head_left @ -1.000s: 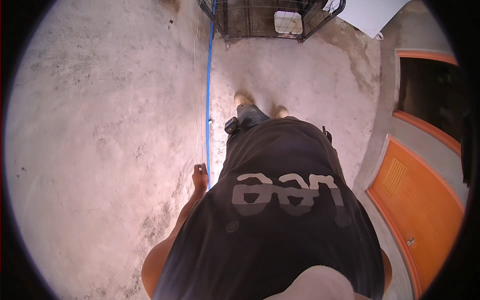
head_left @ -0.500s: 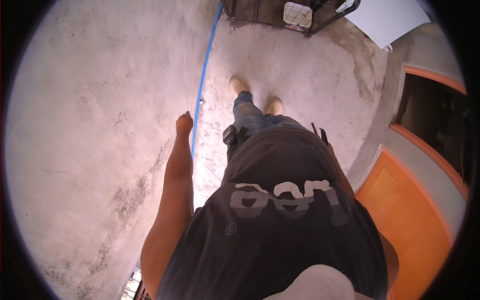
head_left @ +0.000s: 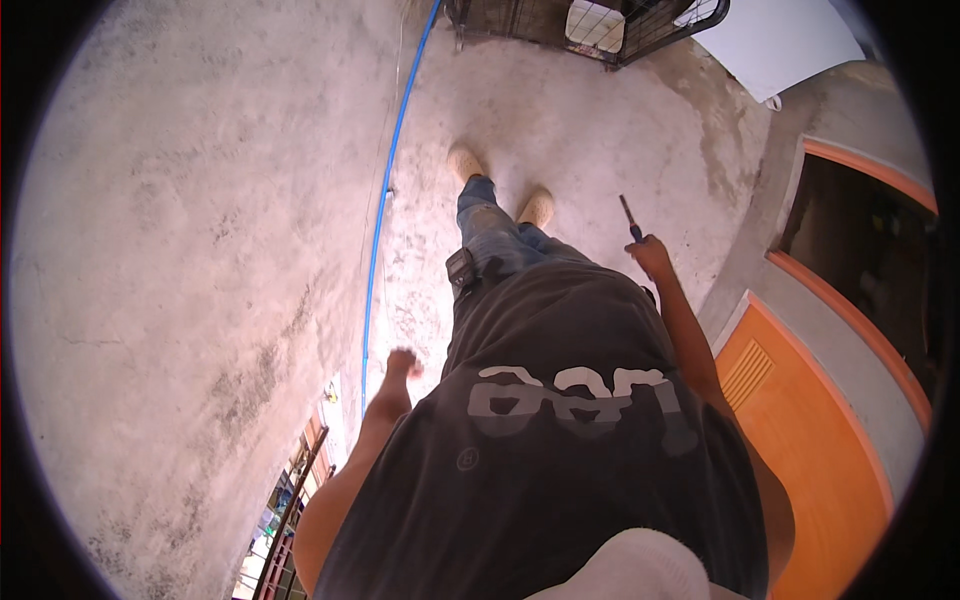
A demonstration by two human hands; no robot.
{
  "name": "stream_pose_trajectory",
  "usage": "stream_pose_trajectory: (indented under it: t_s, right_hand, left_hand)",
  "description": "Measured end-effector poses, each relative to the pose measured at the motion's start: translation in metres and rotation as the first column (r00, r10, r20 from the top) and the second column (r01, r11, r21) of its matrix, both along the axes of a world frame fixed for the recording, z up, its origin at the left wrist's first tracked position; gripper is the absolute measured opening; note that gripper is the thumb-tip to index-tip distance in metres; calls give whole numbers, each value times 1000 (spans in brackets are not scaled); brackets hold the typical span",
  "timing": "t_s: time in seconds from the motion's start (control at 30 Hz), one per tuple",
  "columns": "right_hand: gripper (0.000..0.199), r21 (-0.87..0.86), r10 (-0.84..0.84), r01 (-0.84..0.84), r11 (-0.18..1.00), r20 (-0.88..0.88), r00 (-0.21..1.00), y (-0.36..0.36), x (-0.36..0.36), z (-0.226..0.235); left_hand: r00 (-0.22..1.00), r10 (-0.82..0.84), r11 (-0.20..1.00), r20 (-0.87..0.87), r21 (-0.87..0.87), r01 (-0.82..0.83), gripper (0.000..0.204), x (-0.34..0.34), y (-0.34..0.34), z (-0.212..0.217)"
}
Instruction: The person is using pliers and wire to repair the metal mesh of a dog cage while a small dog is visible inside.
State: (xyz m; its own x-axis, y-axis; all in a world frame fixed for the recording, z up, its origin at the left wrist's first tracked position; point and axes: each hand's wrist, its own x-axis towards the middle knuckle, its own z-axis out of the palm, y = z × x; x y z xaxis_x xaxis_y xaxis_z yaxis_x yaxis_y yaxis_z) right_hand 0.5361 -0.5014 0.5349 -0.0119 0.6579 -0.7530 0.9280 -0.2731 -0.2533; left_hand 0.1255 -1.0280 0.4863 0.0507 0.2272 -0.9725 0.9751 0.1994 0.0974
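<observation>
My left hand (head_left: pixel 402 364) hangs low beside my left hip, right of the blue pipe (head_left: pixel 385 190) that runs along the foot of the wall. Motion smears its fingers, so whether they hold anything does not show. A thin pale wire (head_left: pixel 398 75) runs down close to the pipe. On the other side, my right hand (head_left: pixel 652 257) is closed around a slim tool (head_left: pixel 630 216) with a narrow dark shaft and a blue part near the fingers. The shaft points forward and up to the left; its exact kind cannot be made out.
Ahead stands a black wire-mesh cage (head_left: pixel 540 25), with a white sheet-like thing (head_left: pixel 780 45) at its right. An orange door (head_left: pixel 810 450) and a dark window with an orange frame (head_left: pixel 860 250) line the right. The grey wall (head_left: pixel 180 250) fills the left. Bars (head_left: pixel 290 520) show low left.
My left hand has dropped back from beside the pipe and the wire toward my hip. My right hand has come out from behind my body with the slim tool. My feet have shifted slightly left.
</observation>
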Motion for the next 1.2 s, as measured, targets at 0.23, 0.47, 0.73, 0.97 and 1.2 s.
stream_pose_trajectory:
  t_s: [0.23,0.47,0.73,0.97,1.2]
  right_hand:
    - [52,-127,246,-235,964,81,966,-20,9,-6]
    - [46,-122,160,-132,984,256,953,-5,120,-6]
    - [40,-28,-142,165,986,380,914,39,132,44]
    - [35,-72,500,-503,861,298,813,80,166,-69]
    - [57,-128,362,-347,929,126,924,88,-99,-33]
  left_hand:
    - [939,-37,989,-341,-148,-15,47,-43,-88,93]
    - [138,559,724,-818,400,-563,16,-145,-142,115]
    - [-167,864,370,-474,826,-426,26,-174,-122,199]
    - [679,710,473,-187,841,-262,27,-44,-24,24]
    - [-684,723,-691,96,122,-713,47,-39,73,52]
